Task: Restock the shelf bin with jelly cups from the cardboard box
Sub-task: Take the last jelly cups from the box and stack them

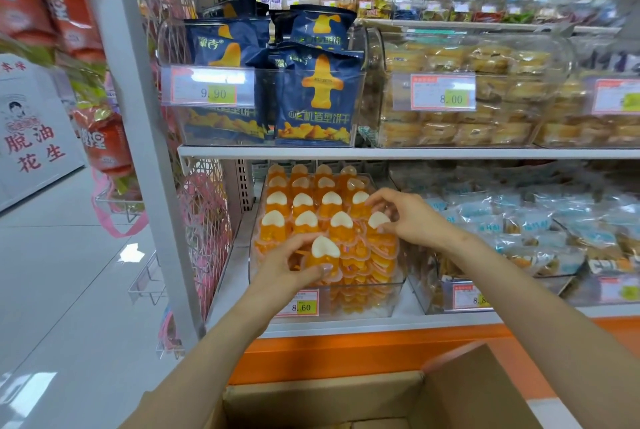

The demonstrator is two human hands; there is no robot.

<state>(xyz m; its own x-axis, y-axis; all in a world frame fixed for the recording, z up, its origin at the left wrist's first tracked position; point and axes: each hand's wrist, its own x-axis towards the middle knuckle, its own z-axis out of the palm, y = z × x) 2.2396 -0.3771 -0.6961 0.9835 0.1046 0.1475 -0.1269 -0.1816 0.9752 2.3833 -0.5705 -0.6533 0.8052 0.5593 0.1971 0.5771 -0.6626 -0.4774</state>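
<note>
Nearly done, I judge: the shelf bin holds rows of jelly cups from far to near. The left hand grips one cup at the near row, and the right hand pinches another at the right (the inside of the cardboard box is mostly hidden).

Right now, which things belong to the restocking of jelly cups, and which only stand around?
Job: left hand gripping a jelly cup; right hand pinching a row cup; clear shelf bin; cardboard box.
Not the job: blue biscuit packs; round cakes bin; pale blue packets; red bags.
</note>
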